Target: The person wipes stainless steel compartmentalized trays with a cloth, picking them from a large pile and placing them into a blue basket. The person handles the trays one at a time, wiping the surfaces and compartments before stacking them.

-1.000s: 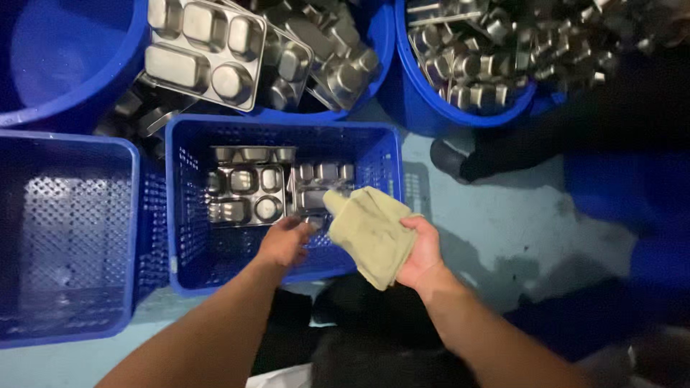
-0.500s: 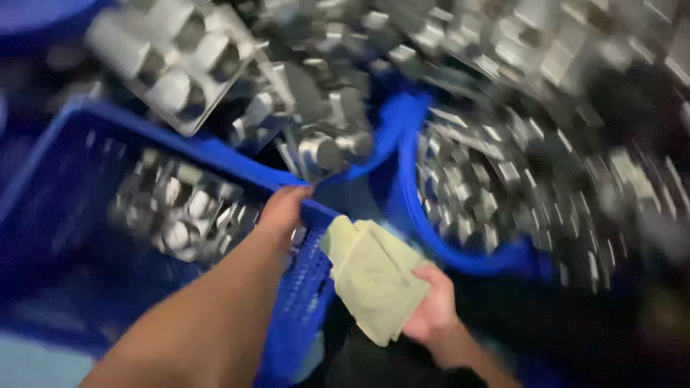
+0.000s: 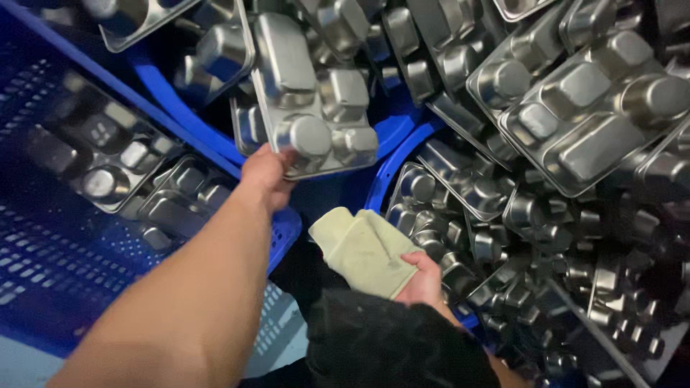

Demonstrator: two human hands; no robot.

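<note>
L hand (image 3: 267,172), mid-frame, arm running up from lower left: fingers curled on the bottom edge of a steel tray (image 3: 310,93), gripping it. Tray is upside down, compartments bulging up toward cam, tilted, sitting upper centre among other trays in a blue tub (image 3: 188,108).

R hand (image 3: 424,280), lower centre: fingers closed on a folded pale green cloth (image 3: 361,249), cloth sticking out up-left from the palm, just below the tub rims, not touching any tray as far as I can tell.

Right half of frame: 2nd blue tub (image 3: 394,167), only its curved rim shows, packed w/ a tray pile (image 3: 575,179), mostly bottoms-up, jumbled at all angles, down to lower right corner.

Left side: blue crate (image 3: 43,287), perforated floor + slotted walls, holding a few crate trays (image 3: 108,165) lying face up, compartments open, near the crate's upper right wall. L forearm crosses over the crate's right corner.

Bottom centre: dark clothing (image 3: 388,345) of the person, below the cloth. Pale floor (image 3: 18,363) shows at bottom left corner. Light is dim, bluish; far trays at top are cut off by the frame edge.
</note>
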